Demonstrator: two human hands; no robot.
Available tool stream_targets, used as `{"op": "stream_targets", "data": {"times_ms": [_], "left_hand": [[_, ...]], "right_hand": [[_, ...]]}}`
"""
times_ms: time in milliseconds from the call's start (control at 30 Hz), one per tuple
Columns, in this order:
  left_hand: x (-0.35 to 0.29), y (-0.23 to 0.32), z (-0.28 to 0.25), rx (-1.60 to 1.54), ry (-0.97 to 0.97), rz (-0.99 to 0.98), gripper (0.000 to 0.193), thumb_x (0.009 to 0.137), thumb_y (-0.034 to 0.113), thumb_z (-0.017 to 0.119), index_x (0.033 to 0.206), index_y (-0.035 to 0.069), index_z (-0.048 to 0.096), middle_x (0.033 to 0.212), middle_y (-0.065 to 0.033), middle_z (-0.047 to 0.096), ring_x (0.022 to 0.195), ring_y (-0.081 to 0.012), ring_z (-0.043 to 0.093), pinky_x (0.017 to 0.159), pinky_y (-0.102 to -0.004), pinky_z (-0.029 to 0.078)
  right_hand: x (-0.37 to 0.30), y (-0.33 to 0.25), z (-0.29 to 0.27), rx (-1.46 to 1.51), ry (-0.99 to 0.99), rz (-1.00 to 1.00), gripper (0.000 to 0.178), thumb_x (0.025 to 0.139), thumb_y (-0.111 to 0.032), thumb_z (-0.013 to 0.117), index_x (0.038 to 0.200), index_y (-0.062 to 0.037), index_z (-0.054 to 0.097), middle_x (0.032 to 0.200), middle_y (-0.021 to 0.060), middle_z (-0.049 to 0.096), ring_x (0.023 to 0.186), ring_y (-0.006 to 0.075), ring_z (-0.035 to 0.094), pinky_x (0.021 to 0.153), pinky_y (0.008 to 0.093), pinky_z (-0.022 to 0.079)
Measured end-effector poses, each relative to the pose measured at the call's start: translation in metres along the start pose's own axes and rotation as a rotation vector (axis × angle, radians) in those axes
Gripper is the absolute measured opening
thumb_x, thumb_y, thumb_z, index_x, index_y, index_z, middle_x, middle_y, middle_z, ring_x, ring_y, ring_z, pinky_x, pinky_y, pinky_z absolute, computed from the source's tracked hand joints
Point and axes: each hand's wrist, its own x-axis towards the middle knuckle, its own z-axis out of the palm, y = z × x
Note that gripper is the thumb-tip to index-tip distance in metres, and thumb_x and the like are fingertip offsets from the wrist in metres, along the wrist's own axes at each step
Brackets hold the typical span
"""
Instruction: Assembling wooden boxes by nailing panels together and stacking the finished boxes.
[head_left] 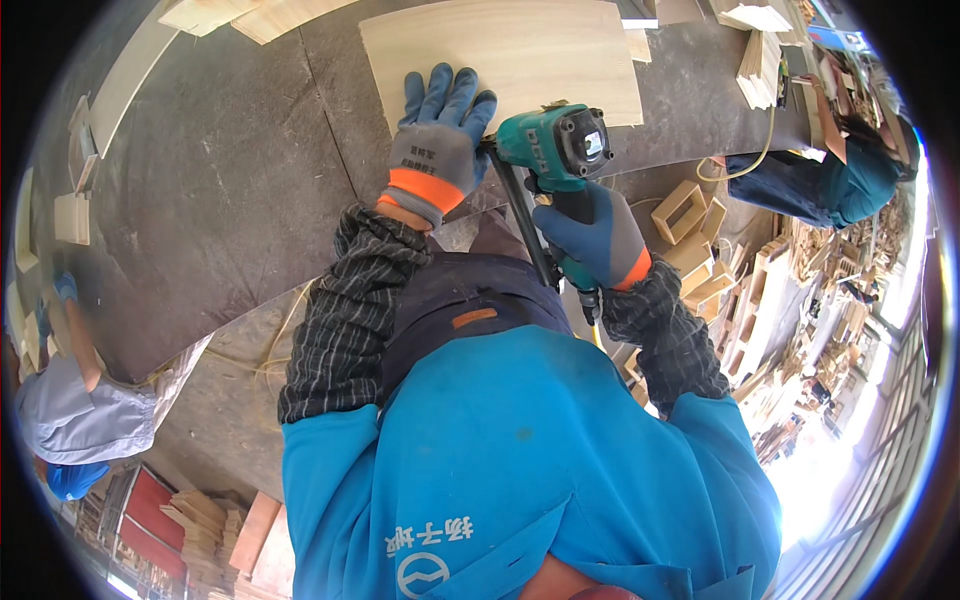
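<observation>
Pressing left hand (436, 140) fingers flat on plywood sheet (505, 55), far edge cut off | right hand (592, 238) fingers wrapped round teal nail gun (555, 145), nose hidden | dark desk (230, 190), cluttered woodshop

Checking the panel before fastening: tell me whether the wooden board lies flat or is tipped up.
Flat: the wooden board lies face-down on the dark table, with the left hand pressing its near edge.

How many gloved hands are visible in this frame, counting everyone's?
3. The wearer's left hand in a grey-blue glove presses the pale wooden board; the right hand grips the teal nail gun; a co-worker's blue-gloved hand far left. Others may be hidden.
</observation>
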Motion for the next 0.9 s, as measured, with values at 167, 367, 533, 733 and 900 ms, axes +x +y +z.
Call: {"op": "stream_targets", "data": {"times_ms": [167,367,533,733,900], "left_hand": [[0.000,-0.001,0.002,0.010,0.015,0.012,0.067,0.080,0.025,0.089,0.143,0.015,0.071,0.159,-0.0168,0.059,0.153,-0.0418,0.048,0.131,-0.0616,0.031],[-0.001,0.000,0.003,0.039,0.026,0.014,0.058,0.087,0.034,0.086,0.139,0.014,0.074,0.157,-0.0172,0.061,0.150,-0.0422,0.052,0.130,-0.0616,0.032],[-0.001,0.001,0.007,0.050,0.059,0.000,0.052,0.088,0.038,0.085,0.133,0.013,0.077,0.153,-0.0165,0.064,0.149,-0.0417,0.053,0.129,-0.0617,0.034],[0.001,0.004,0.004,0.042,0.055,-0.003,0.052,0.087,0.038,0.086,0.133,0.014,0.078,0.154,-0.0167,0.064,0.150,-0.0412,0.053,0.129,-0.0614,0.034],[0.002,0.002,0.008,0.037,0.056,0.000,0.054,0.087,0.037,0.087,0.134,0.013,0.077,0.154,-0.0170,0.064,0.150,-0.0415,0.052,0.128,-0.0622,0.034]], "right_hand": [[0.001,-0.002,-0.001,-0.090,0.010,0.006,0.041,0.094,-0.023,0.078,0.123,0.0050,0.073,0.098,0.0030,0.075,0.091,0.0084,0.064,0.082,0.0316,0.055],[-0.009,0.004,-0.012,-0.062,0.072,-0.032,0.039,0.094,-0.024,0.078,0.121,0.0038,0.074,0.091,0.0008,0.071,0.085,0.0074,0.061,0.076,0.0303,0.053],[-0.012,0.004,-0.032,-0.068,0.123,0.038,0.041,0.094,-0.024,0.079,0.125,0.0037,0.073,0.087,0.0006,0.070,0.077,0.0075,0.061,0.068,0.0288,0.051],[-0.003,0.023,-0.042,0.033,0.116,-0.020,0.043,0.095,-0.024,0.079,0.127,0.0043,0.072,0.088,0.0008,0.071,0.077,0.0073,0.062,0.068,0.0285,0.052],[-0.007,0.015,-0.048,-0.003,0.129,-0.009,0.042,0.095,-0.023,0.078,0.127,0.0038,0.073,0.087,0.0017,0.071,0.074,0.0086,0.064,0.066,0.0292,0.053]]}}
